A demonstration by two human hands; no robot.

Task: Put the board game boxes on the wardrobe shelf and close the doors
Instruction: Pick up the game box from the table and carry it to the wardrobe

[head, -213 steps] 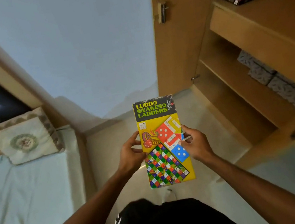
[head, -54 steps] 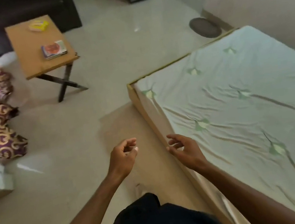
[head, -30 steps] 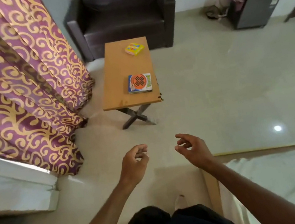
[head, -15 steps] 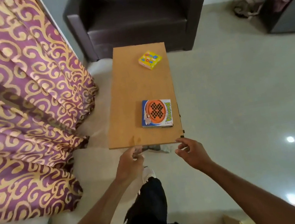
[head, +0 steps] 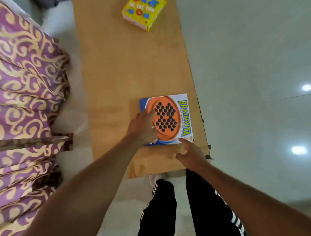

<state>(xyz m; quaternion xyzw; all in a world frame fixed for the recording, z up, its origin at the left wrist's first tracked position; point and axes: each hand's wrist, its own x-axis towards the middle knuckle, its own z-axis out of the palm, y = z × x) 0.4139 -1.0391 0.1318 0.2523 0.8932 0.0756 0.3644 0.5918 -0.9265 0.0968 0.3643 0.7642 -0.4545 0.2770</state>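
While the Brainvita box (head: 173, 119) is lying flat near the front right corner of the wooden table (head: 122, 72), with its printed title running along the right edge so that its long side is pointing away from you, your two hands are closing on it from the near side. Your left hand (head: 143, 129) is resting on the box's left edge, fingers loosely spread and curling over the lid; no grip is closed on the box yet. Your right hand (head: 189, 152) is sitting just short of the near right corner, fingers open and the fingertips about touching the box's front edge, holding nothing. Both hands are therefore lying nearer to you than the box's centre, the left one being the more advanced, so the lift is likely turning on sliding the right hand up along the right edge to oppose the left across the short width. Farther along the table, well apart from both hands, the yellow tic-tac-toe box (head: 144, 9) is sitting turned at an angle. To the left a purple patterned curtain (head: 11, 113) is hanging beside the table; the wardrobe is out of view.
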